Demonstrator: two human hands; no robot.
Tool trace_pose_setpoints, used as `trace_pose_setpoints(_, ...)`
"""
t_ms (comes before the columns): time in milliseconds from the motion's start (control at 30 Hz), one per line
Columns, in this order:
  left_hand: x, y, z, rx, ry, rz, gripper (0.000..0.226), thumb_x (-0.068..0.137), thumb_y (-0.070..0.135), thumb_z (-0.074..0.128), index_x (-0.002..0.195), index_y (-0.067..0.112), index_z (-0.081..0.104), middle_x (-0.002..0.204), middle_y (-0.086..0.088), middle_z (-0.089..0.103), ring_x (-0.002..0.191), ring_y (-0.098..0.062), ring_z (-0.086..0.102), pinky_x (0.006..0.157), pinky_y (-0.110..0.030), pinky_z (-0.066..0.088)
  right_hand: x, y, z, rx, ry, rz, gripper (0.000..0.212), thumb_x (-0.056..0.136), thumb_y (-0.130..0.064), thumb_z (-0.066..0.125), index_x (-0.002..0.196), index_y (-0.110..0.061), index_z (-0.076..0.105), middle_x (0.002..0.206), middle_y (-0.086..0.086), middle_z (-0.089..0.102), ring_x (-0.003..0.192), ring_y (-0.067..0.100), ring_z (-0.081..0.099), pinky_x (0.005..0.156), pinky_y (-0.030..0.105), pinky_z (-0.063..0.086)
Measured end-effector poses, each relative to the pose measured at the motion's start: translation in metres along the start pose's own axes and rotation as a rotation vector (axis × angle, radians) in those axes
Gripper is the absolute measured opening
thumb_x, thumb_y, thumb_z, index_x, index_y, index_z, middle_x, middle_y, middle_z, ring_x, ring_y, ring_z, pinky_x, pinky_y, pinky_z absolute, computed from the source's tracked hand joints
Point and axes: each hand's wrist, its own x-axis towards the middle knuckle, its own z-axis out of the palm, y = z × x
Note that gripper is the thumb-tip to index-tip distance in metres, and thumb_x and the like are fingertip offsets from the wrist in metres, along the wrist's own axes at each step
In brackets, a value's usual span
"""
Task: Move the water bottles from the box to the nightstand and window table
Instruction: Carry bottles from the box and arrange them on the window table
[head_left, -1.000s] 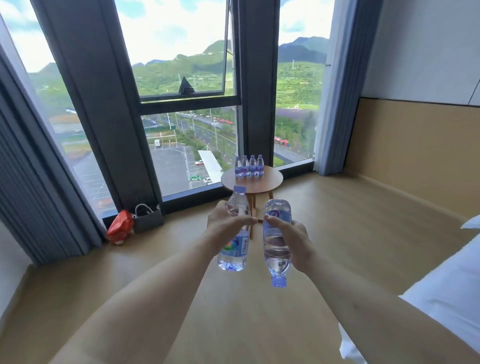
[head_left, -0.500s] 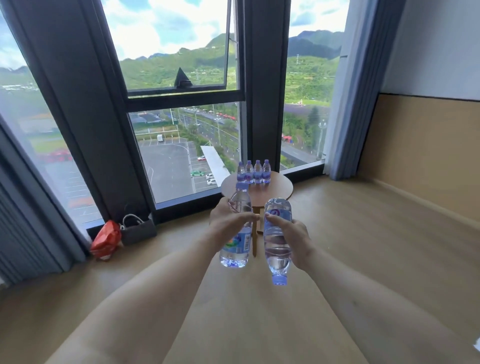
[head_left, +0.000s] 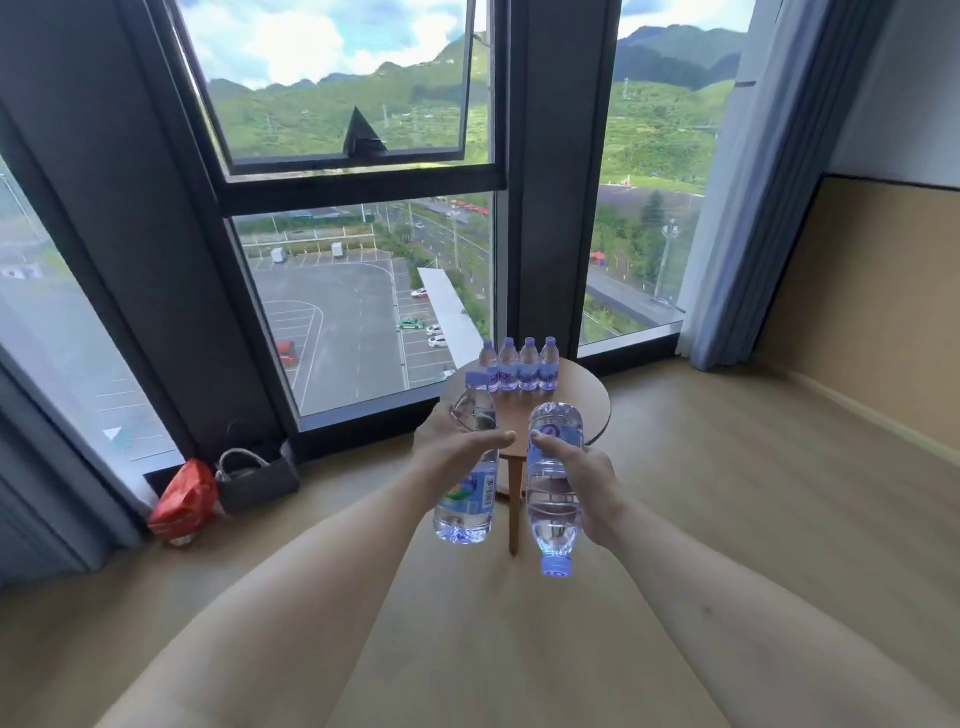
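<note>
My left hand grips a clear water bottle upright, blue cap on top. Beside it my right hand holds a second water bottle upside down, its blue cap pointing at the floor. Both bottles hang in the air in front of the round wooden window table. Several water bottles with purple labels stand in a row at the table's far edge, by the window. The box and the nightstand are out of view.
Tall windows with dark frames fill the wall ahead. A red bag and a dark basket sit on the wooden floor at the left. Grey curtains hang at the right, beside a tan wall panel.
The table and window have come closer and larger in view, and the bed corner at the right has dropped out. Both hands keep their grip on the bottles.
</note>
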Motion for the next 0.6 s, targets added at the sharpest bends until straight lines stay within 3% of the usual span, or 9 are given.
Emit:
trace_pose_setpoints(200,0.125,-0.014,0.007,0.002,-0.077,0.024,0.057,0.057,0.046,0.097,0.103,0.024,0.073,0.092,0.000,0.077,0.090,-0.021,0.074,0.090,-0.045,0.061,0.112,-0.024,0.026,-0.014,0.056,-0.028,0.065,0.072,-0.042,0.089,0.121,-0.008,0.062,0.108,0.025,0.072,0.085,0.041,0.075,0.059,0.044,0.061)
trace_pose_setpoints(300,0.188,-0.020,0.007,-0.009,-0.129,0.057,0.061,0.059,0.043,0.097,0.112,0.028,0.072,0.099,0.003,0.078,0.096,-0.020,0.073,0.092,-0.044,0.059,0.168,-0.037,0.042,-0.037,0.092,-0.046,0.061,0.072,-0.044,0.088,0.118,-0.012,0.065,0.105,0.019,0.075,0.090,0.039,0.075,0.075,0.054,0.064)
trace_pose_setpoints(400,0.251,-0.021,0.007,-0.032,-0.174,0.084,0.051,0.063,0.042,0.096,0.106,0.033,0.069,0.086,0.021,0.075,0.085,0.000,0.072,0.071,-0.024,0.056,0.222,-0.056,0.058,-0.047,0.137,-0.044,0.060,0.072,-0.043,0.089,0.116,-0.008,0.068,0.104,0.019,0.076,0.094,0.040,0.074,0.090,0.057,0.059)
trace_pose_setpoints(467,0.291,-0.020,0.005,-0.046,-0.194,0.087,0.043,0.065,0.041,0.096,0.096,0.033,0.066,0.078,0.030,0.071,0.076,0.009,0.068,0.061,-0.018,0.053,0.256,-0.069,0.068,-0.029,0.157,-0.032,0.060,0.071,-0.041,0.090,0.115,-0.006,0.068,0.101,0.020,0.077,0.087,0.038,0.075,0.083,0.052,0.062)
trace_pose_setpoints(533,0.325,-0.016,0.005,-0.036,-0.255,0.084,0.045,0.068,0.047,0.093,0.104,0.031,0.072,0.089,0.017,0.077,0.088,-0.004,0.073,0.080,-0.035,0.060,0.285,-0.081,0.075,0.006,0.159,-0.015,0.057,0.071,-0.038,0.090,0.113,-0.006,0.070,0.095,0.018,0.078,0.078,0.035,0.076,0.072,0.046,0.064)
trace_pose_setpoints(600,0.356,-0.016,0.009,-0.029,-0.279,0.075,0.056,0.064,0.059,0.090,0.110,0.030,0.075,0.101,0.007,0.079,0.100,-0.019,0.074,0.095,-0.049,0.057,0.313,-0.088,0.079,0.003,0.165,0.001,0.056,0.072,-0.039,0.090,0.114,-0.008,0.070,0.096,0.017,0.078,0.082,0.036,0.076,0.078,0.049,0.064)
